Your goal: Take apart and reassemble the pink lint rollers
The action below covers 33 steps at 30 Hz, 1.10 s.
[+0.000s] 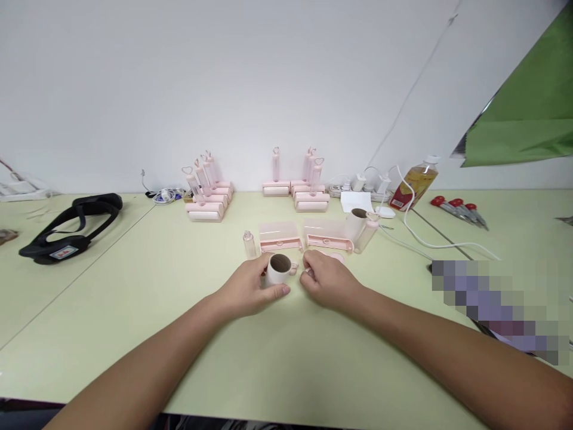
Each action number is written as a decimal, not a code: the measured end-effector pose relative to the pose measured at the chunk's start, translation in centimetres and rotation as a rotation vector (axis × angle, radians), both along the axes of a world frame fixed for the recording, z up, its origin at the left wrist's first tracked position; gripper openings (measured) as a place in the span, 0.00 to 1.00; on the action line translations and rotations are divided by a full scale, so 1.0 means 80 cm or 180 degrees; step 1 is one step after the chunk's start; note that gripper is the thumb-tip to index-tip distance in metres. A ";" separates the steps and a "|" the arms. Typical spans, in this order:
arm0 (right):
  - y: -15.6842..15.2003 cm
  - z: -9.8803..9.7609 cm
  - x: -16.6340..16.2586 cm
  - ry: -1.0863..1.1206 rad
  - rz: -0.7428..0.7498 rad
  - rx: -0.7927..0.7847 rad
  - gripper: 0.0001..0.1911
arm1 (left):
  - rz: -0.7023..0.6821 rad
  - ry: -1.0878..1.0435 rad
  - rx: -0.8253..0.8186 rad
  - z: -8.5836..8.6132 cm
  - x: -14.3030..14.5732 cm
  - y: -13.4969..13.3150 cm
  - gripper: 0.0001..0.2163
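My left hand (250, 286) is closed round a small white paper roll (279, 269) with a brown cardboard core, holding it just above the pale green table (134, 310). My right hand (329, 278) is curled beside it, its fingertips pinching a small pink part (294, 269) at the roll's right end. Just behind my hands lie two clear-and-pink covers (280, 236) (329, 235), a small clear tube (249, 243) and a second roll (358, 224) next to a pink handle (367, 232).
Two groups of assembled pink lint rollers (208, 191) (304, 185) stand at the back. A black strap headset (71, 230) lies far left. A power strip with chargers (358, 186), a bottle (414, 185), red-handled screwdrivers (459, 210) and a white cable (430, 242) are on the right.
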State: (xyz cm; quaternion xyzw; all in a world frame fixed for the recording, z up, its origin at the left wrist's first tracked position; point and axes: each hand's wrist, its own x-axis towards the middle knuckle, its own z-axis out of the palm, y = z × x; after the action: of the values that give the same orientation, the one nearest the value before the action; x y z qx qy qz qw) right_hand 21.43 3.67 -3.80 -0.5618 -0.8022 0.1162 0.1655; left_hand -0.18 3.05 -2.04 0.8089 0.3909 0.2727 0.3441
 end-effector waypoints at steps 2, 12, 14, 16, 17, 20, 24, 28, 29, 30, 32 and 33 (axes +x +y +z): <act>0.000 0.000 0.000 0.0052 -0.0009 0.0026 0.05 | 0.0049 0.0012 -0.0023 -0.001 0.000 0.000 0.18; 0.001 -0.006 0.000 -0.0225 0.0229 -0.0022 0.07 | 0.0056 0.0363 -0.0176 0.009 0.000 -0.001 0.17; 0.001 -0.008 0.001 -0.0238 0.0207 -0.0011 0.06 | 0.0071 0.0405 -0.0135 0.010 0.001 -0.001 0.17; 0.003 -0.008 0.003 -0.0183 0.0198 -0.0013 0.06 | 0.0099 0.0432 -0.0086 0.009 0.001 -0.001 0.17; 0.004 -0.009 0.004 -0.0134 0.0211 -0.0012 0.06 | 0.0107 0.0436 -0.0077 0.008 0.001 -0.001 0.17; 0.007 -0.008 0.006 0.0118 0.0247 0.0029 0.07 | 0.0105 0.0417 -0.0106 0.005 0.001 0.000 0.17; 0.015 -0.010 0.006 0.1010 -0.0097 0.0016 0.11 | 0.0098 0.0417 -0.0059 0.003 0.001 0.001 0.17; 0.018 -0.017 0.004 0.2582 -0.0332 -0.0499 0.17 | 0.0055 0.0509 -0.0003 -0.001 0.000 0.002 0.15; 0.016 -0.018 0.002 0.2906 -0.0198 -0.0630 0.19 | 0.0038 0.0516 -0.0008 -0.001 0.000 0.002 0.15; 0.013 -0.019 0.000 0.3141 -0.0013 -0.0690 0.20 | 0.0013 0.0514 -0.0019 -0.002 0.000 0.003 0.15; 0.006 -0.019 -0.003 0.3344 0.0400 -0.0568 0.20 | -0.0048 0.0491 -0.0036 -0.002 0.000 0.003 0.15; 0.003 -0.019 -0.005 0.3345 0.0590 -0.0431 0.20 | -0.0076 0.0476 -0.0045 -0.001 0.000 0.003 0.15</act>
State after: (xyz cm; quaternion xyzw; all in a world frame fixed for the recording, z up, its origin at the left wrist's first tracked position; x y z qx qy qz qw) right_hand 21.02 3.88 -5.35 -0.3643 -0.6482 0.4472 0.4971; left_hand -0.14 3.26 -2.14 0.8292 0.4078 0.2047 0.3229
